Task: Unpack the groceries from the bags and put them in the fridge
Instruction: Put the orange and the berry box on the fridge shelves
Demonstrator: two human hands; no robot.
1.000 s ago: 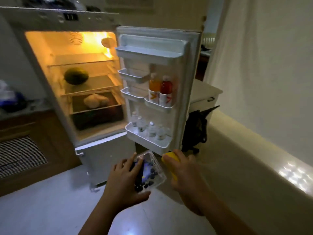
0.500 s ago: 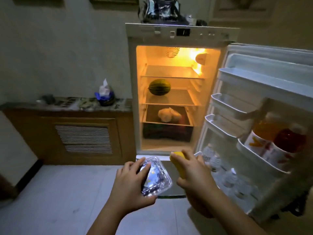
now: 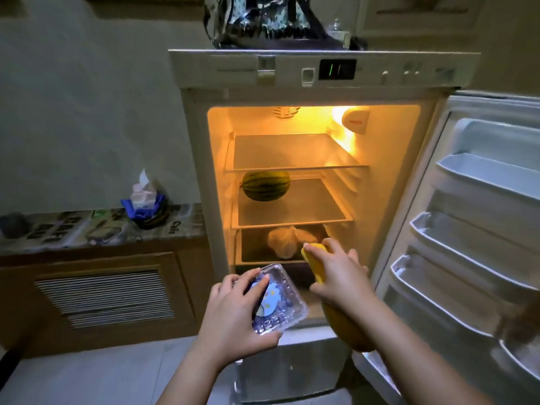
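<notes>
head view, left hand: our left hand is curled around a clear plastic clamshell box, fingers over the lid, thumb under the near edge.
head view, right hand: our right hand is wrapped around a long yellow fruit, gripping its upper half; the lower end hangs under the wrist. we cannot tell what kind of fruit it is.
where they are: both are held in the air just in front of the open fridge, low, near the bottom drawer level.
clamshell box handling: we judge it light, thin-walled and springy; a hard squeeze could pop the lid, so we hold it by the edges and keep it level. small dark berries seem to show inside.
yellow fruit handling: smooth, matt skin, curved, likely soft enough to bruise; a mid-body grip suits it.
fridge interior: flat glass shelves, a striped round watermelon on the second, a pale bagged item below.
door: moulded white plastic racks.
</notes>
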